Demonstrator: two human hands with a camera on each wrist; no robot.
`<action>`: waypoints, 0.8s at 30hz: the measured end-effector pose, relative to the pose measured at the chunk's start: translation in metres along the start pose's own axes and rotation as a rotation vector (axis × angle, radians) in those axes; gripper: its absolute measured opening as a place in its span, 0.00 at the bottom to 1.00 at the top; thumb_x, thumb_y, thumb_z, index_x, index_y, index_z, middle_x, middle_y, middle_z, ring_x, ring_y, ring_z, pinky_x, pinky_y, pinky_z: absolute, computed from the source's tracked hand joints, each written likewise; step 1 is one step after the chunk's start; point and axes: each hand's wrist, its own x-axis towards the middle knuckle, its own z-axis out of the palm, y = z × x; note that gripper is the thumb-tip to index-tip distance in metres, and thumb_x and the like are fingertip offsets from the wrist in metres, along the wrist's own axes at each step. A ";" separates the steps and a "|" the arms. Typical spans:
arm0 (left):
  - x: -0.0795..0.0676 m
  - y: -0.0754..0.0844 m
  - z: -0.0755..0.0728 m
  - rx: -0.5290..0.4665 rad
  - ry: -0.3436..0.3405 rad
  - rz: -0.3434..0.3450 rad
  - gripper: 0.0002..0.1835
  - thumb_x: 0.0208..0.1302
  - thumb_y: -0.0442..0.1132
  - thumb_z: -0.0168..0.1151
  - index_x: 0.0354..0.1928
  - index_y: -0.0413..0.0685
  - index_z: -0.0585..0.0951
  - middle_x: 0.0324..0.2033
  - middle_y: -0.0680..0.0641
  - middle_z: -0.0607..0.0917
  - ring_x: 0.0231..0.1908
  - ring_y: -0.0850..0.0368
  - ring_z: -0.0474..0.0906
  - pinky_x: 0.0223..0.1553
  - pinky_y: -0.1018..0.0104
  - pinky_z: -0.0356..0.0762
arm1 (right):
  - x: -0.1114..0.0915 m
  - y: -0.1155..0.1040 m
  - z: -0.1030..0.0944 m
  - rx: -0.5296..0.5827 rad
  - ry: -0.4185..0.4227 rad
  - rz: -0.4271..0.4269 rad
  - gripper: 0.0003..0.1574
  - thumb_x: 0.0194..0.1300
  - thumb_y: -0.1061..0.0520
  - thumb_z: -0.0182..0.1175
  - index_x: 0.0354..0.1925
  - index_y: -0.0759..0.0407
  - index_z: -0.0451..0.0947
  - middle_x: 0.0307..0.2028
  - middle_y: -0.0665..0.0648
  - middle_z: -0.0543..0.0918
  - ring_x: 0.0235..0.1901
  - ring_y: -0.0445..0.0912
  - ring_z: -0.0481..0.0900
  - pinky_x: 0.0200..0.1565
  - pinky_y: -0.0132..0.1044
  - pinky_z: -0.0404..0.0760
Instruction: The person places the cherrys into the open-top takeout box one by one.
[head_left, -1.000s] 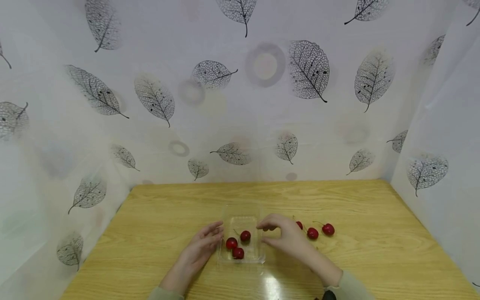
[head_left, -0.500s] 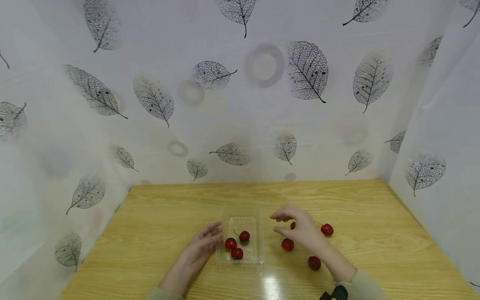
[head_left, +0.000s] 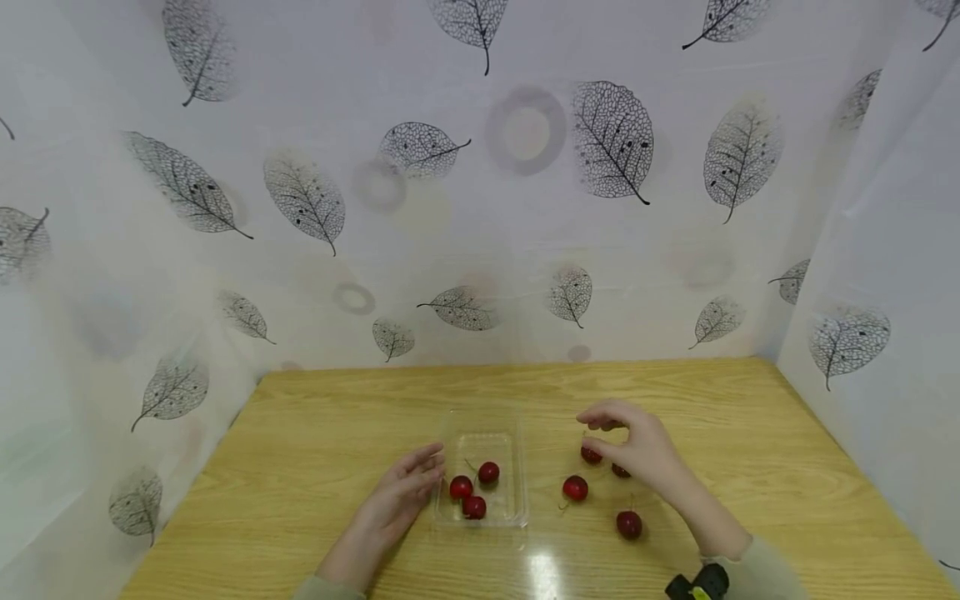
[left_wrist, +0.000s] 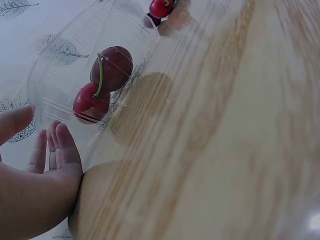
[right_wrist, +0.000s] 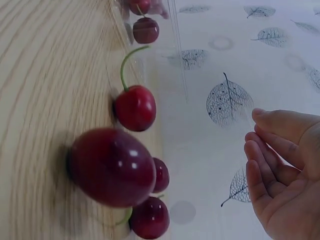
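Observation:
A clear plastic container with three red cherries in it sits on the wooden table. Beside its left wall lies my left hand, fingers extended, fingertips right at the plastic. My right hand hovers over the loose cherries to the right, thumb and fingers apart. In the right wrist view nothing is between those fingers. Under the thumb shows one cherry, and another cherry is partly hidden by the hand. Nearer the front lie a stemmed cherry and a darker cherry.
The wood-grain table ends at a pale curtain printed with leaves, which also closes in both sides. A dark device is strapped at the right wrist. Light reflects off the table in front of the container.
My right hand has moved right, from the container's right side to over the loose cherries, uncovering the two front ones. The rightmost cherry is now hidden behind it. The left hand stays put.

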 end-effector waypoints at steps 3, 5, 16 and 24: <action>0.000 0.000 0.000 -0.001 -0.003 0.000 0.27 0.75 0.28 0.58 0.74 0.39 0.69 0.54 0.55 0.76 0.53 0.66 0.78 0.59 0.75 0.77 | -0.001 0.003 -0.006 -0.010 0.024 -0.009 0.17 0.61 0.63 0.77 0.49 0.55 0.89 0.46 0.54 0.91 0.44 0.48 0.87 0.51 0.41 0.88; 0.000 0.000 0.000 0.000 -0.003 0.000 0.27 0.75 0.28 0.59 0.74 0.39 0.69 0.54 0.55 0.76 0.53 0.66 0.78 0.59 0.75 0.77 | -0.002 0.005 -0.010 -0.017 0.039 -0.010 0.17 0.61 0.63 0.77 0.49 0.55 0.89 0.46 0.55 0.91 0.44 0.47 0.87 0.51 0.41 0.88; 0.000 0.000 0.000 0.006 0.000 -0.003 0.28 0.75 0.28 0.58 0.75 0.38 0.67 0.56 0.54 0.75 0.54 0.65 0.77 0.60 0.74 0.76 | -0.010 0.020 -0.027 -0.044 0.074 0.014 0.16 0.63 0.65 0.75 0.50 0.58 0.88 0.46 0.57 0.91 0.43 0.37 0.86 0.49 0.41 0.89; 0.000 0.001 0.002 0.002 0.011 -0.002 0.29 0.75 0.28 0.58 0.75 0.37 0.67 0.55 0.54 0.76 0.53 0.65 0.78 0.59 0.74 0.76 | -0.016 0.033 -0.037 -0.059 0.084 0.055 0.17 0.63 0.64 0.75 0.50 0.59 0.88 0.47 0.58 0.91 0.43 0.30 0.82 0.49 0.32 0.86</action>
